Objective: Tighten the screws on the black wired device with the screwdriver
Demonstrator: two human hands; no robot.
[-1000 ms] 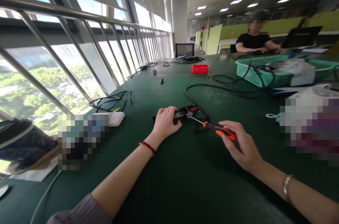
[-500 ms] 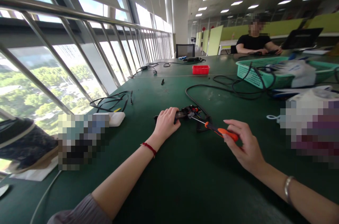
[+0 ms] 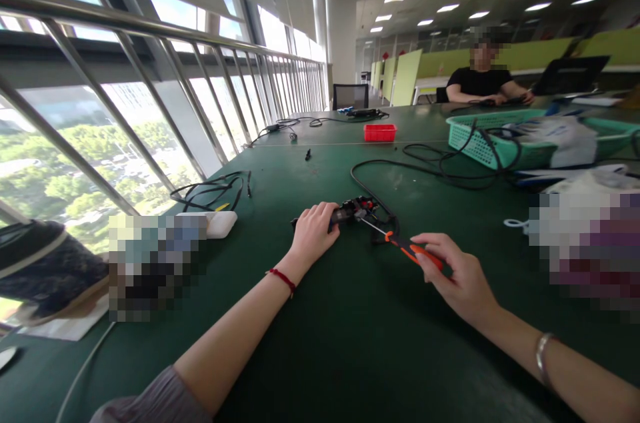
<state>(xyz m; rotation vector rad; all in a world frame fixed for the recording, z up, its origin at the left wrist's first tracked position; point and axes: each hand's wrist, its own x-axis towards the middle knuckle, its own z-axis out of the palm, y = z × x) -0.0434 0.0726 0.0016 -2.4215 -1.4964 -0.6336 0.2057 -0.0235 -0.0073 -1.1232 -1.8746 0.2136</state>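
Observation:
My left hand [image 3: 315, 228] is wrapped over a black corded device [image 3: 344, 214] lying on the green table [image 3: 320, 336]. The device's right end is opened up, and small red and dark parts show inside it. My right hand [image 3: 457, 270] grips an orange and black screwdriver [image 3: 407, 248] by its handle, fingers and thumb around the rear part. The screwdriver's thin metal shaft slants up to the left, its tip at the exposed parts; the exact contact point is too small to make out. A dark piece [image 3: 379, 234] rests just below the device, partly behind the screwdriver.
A black cable [image 3: 367, 166] curves from the device toward a green basket [image 3: 475, 143] at right. Farther back is a red tray [image 3: 380, 132]. Coiled cable [image 3: 213, 190] and a white object [image 3: 221, 224] lie left. A person [image 3: 483, 83] sits across the table.
My right hand's fingers have shifted slightly forward and down along the screwdriver handle, which looks turned. My left hand and the device stay in place.

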